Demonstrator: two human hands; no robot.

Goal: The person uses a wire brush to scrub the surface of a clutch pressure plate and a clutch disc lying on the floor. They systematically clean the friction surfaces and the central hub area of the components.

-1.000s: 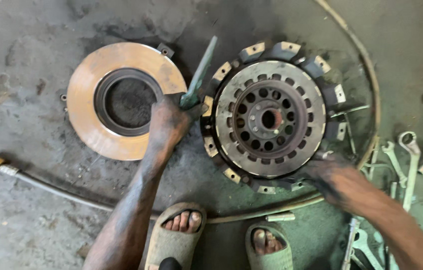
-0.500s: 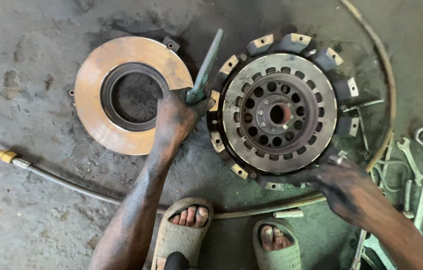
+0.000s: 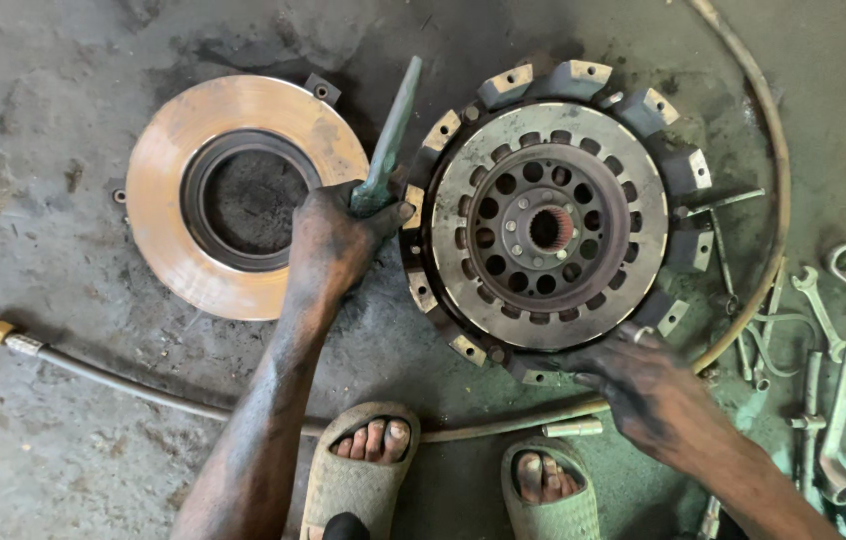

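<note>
Head view: greasy hands work a clutch assembly (image 3: 548, 228) lying at centre-right on the floor.
Left hand (image 3: 335, 243) is clenched around a green bar (image 3: 388, 145); right hand (image 3: 643, 385) presses, fingers curled, on the lower rim. Looks heavy, stiff, oily; grip the lugs.

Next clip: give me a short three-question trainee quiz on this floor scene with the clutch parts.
1. True or false: the left hand grips a green bar at the clutch assembly's left edge.
2. Where does the right hand rest? A) on the copper-coloured ring plate B) on the clutch assembly's lower right rim C) on the wrenches
3. What lies along the floor at lower left, ending in a brass fitting?

Key: 1 true; 2 B; 3 a hose.
</note>
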